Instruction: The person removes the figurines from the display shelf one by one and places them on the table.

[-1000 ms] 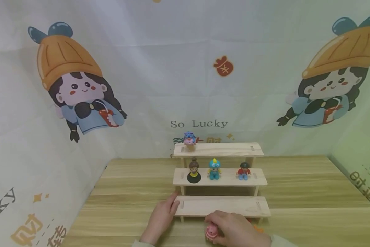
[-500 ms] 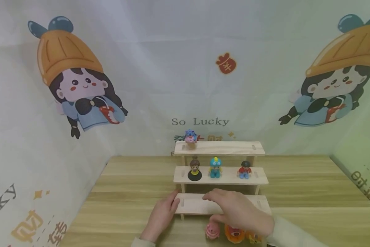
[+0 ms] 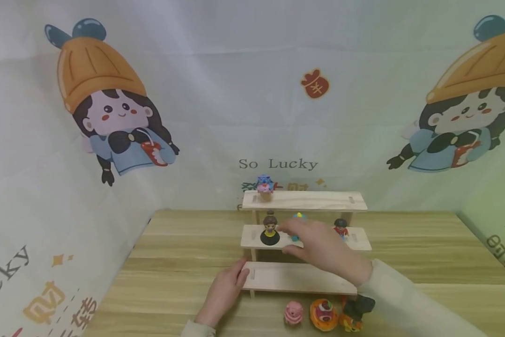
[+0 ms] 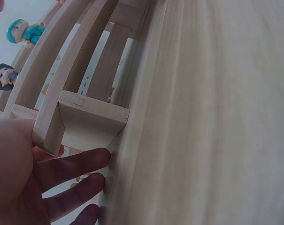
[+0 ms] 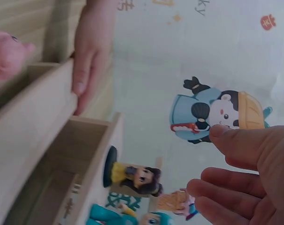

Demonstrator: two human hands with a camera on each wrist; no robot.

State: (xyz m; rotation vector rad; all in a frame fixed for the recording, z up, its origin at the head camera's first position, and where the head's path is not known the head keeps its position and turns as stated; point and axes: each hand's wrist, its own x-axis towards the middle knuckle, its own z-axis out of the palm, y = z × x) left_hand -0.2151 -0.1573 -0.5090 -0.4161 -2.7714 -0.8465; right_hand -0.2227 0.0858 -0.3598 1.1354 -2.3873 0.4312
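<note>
My left hand [image 3: 223,292] holds the left end of the lowest step of a three-step wooden display shelf [image 3: 294,277], its other fingers spread beside the support in the left wrist view. Empty, my right hand [image 3: 324,248] reaches over the middle step with thumb and fingers apart. It partly covers a turquoise-capped figurine [image 3: 299,216]. To its left stands a brown-bun figurine [image 3: 270,227] on a black base; to its right, a black-haired, red-topped figurine [image 3: 340,227]. An ice-cream-cone toy [image 3: 264,185] stands on the top step.
Before the shelf, on the wooden table [image 3: 172,262], are a pink toy [image 3: 293,312], an orange round toy [image 3: 324,314] and an orange toy with a dark top [image 3: 358,306]. A printed cloth [image 3: 210,93] hangs behind and at the sides.
My right hand has let go of the pink toy, left on the table, and risen past the lowest step to the middle one. The left hand stays at the shelf's end.
</note>
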